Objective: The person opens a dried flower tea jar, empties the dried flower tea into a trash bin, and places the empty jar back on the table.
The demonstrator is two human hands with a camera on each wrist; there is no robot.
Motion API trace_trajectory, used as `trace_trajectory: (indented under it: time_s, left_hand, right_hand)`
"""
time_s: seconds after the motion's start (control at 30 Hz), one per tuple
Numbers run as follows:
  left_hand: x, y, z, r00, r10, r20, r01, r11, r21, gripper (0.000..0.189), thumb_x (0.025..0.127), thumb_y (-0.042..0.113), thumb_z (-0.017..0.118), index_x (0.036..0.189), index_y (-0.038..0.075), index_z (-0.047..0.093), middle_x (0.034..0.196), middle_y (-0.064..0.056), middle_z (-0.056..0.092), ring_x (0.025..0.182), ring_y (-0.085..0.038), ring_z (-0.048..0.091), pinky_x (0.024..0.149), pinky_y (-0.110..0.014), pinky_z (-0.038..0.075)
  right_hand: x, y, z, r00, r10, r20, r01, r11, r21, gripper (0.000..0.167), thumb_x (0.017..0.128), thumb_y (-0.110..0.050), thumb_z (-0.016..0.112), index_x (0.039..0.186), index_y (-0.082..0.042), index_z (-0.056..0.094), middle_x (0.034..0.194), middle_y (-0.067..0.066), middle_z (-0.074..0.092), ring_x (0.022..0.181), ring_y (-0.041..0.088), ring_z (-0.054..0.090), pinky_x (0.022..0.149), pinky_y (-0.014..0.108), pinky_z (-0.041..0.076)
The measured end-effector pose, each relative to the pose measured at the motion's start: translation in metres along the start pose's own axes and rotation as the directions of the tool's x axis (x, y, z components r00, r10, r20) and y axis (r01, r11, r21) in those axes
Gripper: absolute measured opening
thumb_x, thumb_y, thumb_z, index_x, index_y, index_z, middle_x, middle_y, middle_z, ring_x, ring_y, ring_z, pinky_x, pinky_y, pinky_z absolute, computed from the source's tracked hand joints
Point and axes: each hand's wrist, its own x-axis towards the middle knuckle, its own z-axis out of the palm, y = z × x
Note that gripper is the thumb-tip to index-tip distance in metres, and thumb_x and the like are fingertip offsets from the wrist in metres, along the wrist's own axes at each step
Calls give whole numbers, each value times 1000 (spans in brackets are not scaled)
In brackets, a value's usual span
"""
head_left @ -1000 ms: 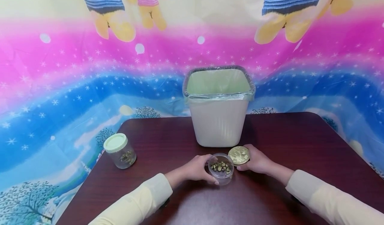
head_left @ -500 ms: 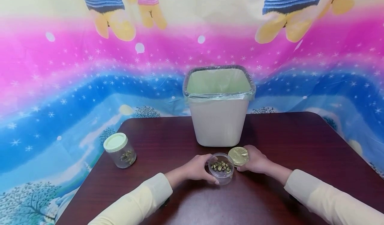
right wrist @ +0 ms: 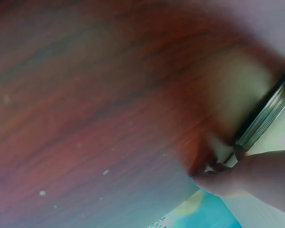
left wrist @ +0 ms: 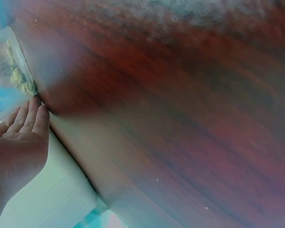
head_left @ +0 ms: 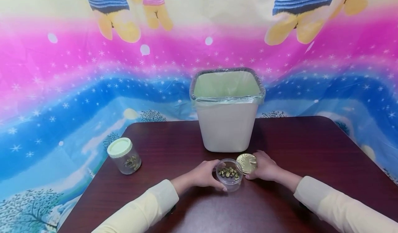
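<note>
In the head view my left hand (head_left: 203, 173) grips a clear open jar (head_left: 230, 184), thumb in front and fingers round the far side. Small dried yellow-green buds (head_left: 228, 173) lie inside it. Just right of the jar, my right hand (head_left: 264, 165) holds a round gold metal lid (head_left: 246, 163) by its right edge, low over the table. The left wrist view has the jar (left wrist: 2, 71) at its left edge, with straight-looking fingers (left wrist: 31, 116) against its side. From the right wrist, the lid (right wrist: 266, 116) shows edge-on with a ridged rim, above the curled fingers (right wrist: 216, 178).
A light-coloured bin (head_left: 227, 126) with a clear plastic liner stands behind both hands. At the left of the dark red-brown table (head_left: 168, 139) is a second clear jar (head_left: 129, 162) with a pale green lid (head_left: 119, 147) and some buds. A printed cloth (head_left: 155, 70) hangs behind.
The right hand has shifted the lid slightly down towards the table and changed its tilt, its fingers moving on the edge. The left hand and jar have stayed put.
</note>
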Motion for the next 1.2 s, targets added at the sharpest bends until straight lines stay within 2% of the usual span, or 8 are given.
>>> trace_trajectory:
  time_s: [0.3, 0.47, 0.8, 0.93, 1.1, 1.2]
  left_hand:
    - [0, 1, 1, 1000, -7, -1, 7, 1000, -8, 77, 63, 35, 93, 126, 6, 59, 123, -1, 63, 113, -8, 57, 94, -19, 42]
    - [0, 1, 1, 1000, -7, -4, 7, 1000, -6, 77, 62, 34, 93, 126, 6, 59, 123, -1, 63, 113, -8, 57, 94, -19, 42]
    - [-1, 1, 2, 1000, -10, -3, 10, 1000, -7, 77, 63, 33, 93, 126, 5, 59, 123, -2, 63, 113, -8, 57, 94, -18, 42]
    - [-1, 2, 1, 1000, -3, -3, 3, 1000, -5, 77, 63, 33, 93, 125, 5, 59, 122, -2, 63, 113, -8, 57, 94, -18, 42]
    - [-1, 3, 0, 1000, -4, 2, 4, 1000, 6, 76, 63, 33, 93, 125, 5, 59, 122, -2, 63, 112, -8, 57, 93, -19, 43]
    - [-1, 3, 0, 1000, -8, 4, 8, 1000, 8, 77, 63, 34, 92, 126, 5, 59, 122, -2, 63, 112, -8, 57, 93, -19, 43]
  right_hand:
    - [-2, 1, -1, 1000, -23, 19, 23, 1000, 0, 85, 60, -31, 90, 120, 14, 50, 132, 43, 37, 127, 57, 30, 98, 63, 35]
    - [-3, 1, -2, 999, -36, 40, 36, 999, 3, 86, 63, -32, 89, 122, 16, 48, 132, 44, 35, 126, 60, 29, 97, 66, 33]
    - [-4, 2, -3, 997, -10, 80, 9, 1000, 7, 92, 67, -34, 88, 128, 17, 42, 135, 44, 30, 126, 59, 30, 96, 68, 31]
    - [-3, 4, -3, 996, -22, 82, 20, 1000, 24, 94, 67, -35, 88, 128, 18, 41, 134, 44, 31, 124, 58, 33, 96, 65, 34]
    - [0, 6, -9, 996, -47, 70, 41, 995, 86, 96, 69, -33, 87, 130, 23, 37, 128, 40, 43, 120, 49, 43, 97, 56, 39]
    - [2, 4, -15, 999, -21, 48, 17, 995, 98, 96, 72, -33, 85, 132, 22, 35, 128, 39, 45, 118, 48, 47, 96, 55, 40]
